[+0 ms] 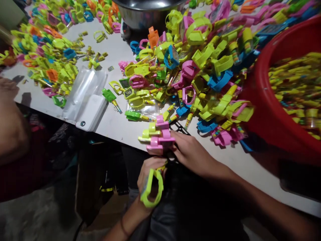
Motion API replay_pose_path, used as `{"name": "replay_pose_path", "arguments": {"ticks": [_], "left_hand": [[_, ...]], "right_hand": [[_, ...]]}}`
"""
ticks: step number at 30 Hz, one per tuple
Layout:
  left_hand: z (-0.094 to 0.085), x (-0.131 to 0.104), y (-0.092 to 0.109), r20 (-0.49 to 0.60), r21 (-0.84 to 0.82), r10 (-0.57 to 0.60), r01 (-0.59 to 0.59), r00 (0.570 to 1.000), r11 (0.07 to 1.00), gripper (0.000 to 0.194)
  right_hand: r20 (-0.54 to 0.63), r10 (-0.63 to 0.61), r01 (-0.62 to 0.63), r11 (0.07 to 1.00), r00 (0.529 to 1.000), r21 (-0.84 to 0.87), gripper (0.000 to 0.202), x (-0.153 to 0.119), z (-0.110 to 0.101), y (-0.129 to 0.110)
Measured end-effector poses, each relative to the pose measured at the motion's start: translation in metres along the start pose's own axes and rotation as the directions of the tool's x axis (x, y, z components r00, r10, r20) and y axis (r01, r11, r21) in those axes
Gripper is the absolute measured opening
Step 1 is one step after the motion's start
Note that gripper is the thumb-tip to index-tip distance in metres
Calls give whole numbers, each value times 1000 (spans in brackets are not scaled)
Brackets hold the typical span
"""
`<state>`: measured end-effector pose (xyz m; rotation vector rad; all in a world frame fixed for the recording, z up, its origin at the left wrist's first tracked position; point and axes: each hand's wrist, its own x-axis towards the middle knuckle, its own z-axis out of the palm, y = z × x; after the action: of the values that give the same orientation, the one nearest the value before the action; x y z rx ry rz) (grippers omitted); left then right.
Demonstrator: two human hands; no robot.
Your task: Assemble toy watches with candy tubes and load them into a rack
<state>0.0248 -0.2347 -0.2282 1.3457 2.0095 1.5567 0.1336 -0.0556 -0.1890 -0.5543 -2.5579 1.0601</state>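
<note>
At the table's front edge, my right hand (192, 152) is closed on a black frame (179, 127) that bears several pink and yellow-green toy watches (162, 137). Just below and to its left, my left hand (150, 170) is closed round a yellow-green toy watch (152, 189), whose strap loop hangs toward the wrist. A small tube with yellow wrapping shows near the left fingertips. Green toy pieces with small tubes (109, 96) lie on the table beyond both hands.
A large pile of colourful toy watches (185, 67) covers the table (120, 134). To the right stands a red tub (265, 110) of yellow tubes. A metal bowl (147, 16) is at the back. Clear plastic and a white box (91, 112) lie left, near another person's arm (11, 124).
</note>
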Motion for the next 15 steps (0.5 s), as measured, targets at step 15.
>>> {"name": "replay_pose_path", "arguments": {"ticks": [15], "left_hand": [[0,19,-13,-71,115,81,-72,994,991,26]], "right_hand": [[-207,-16,-30,976,978,-216,36,-29,22,9]]}}
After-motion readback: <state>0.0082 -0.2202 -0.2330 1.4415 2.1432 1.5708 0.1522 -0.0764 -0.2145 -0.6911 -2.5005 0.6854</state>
